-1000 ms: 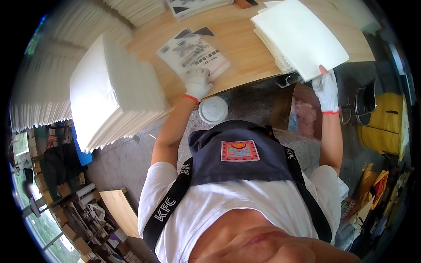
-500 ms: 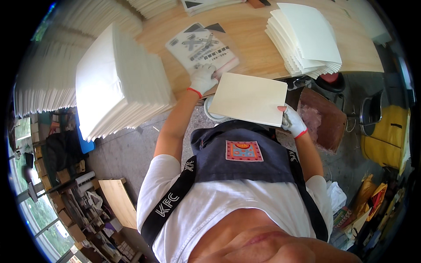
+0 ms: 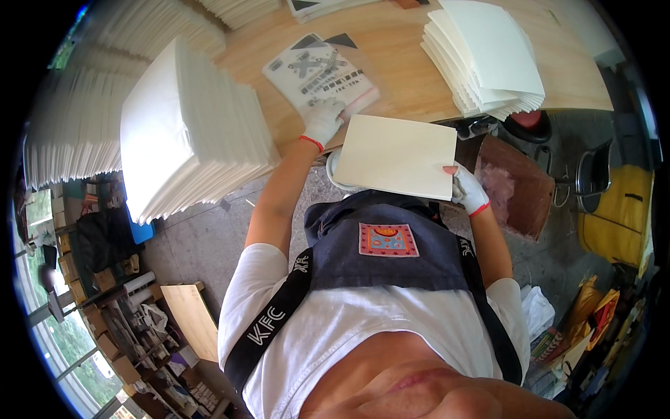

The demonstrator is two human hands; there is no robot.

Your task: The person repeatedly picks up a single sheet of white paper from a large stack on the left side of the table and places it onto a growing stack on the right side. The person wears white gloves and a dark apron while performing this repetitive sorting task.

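A cream paper pad [image 3: 398,157], level in front of my apron, is gripped at its right corner by my right hand [image 3: 469,190]. That thumb lies on top and the other fingers go underneath. Both hands wear white gloves with red cuffs and bare thumb or fingertips. At the table's front edge, my left hand [image 3: 324,120] has its fingers bent on the near edge of a clear printed plastic bag [image 3: 317,77]. The bag lies on a small pile of similar bags with dark corners. What sits under the left fingers is partly hidden.
Tall stacks of white paper pads [image 3: 216,133] stand left on the wooden table [image 3: 391,42]. Another fanned stack [image 3: 485,59] is at the right. A white bucket [image 3: 335,171] is below the table edge. A brown box [image 3: 513,188] and a chair [image 3: 593,174] stand right.
My left hand has shifted slightly, and the top plastic bag has buckled and moved a little under its fingers. The pad in my right hand has moved only slightly.
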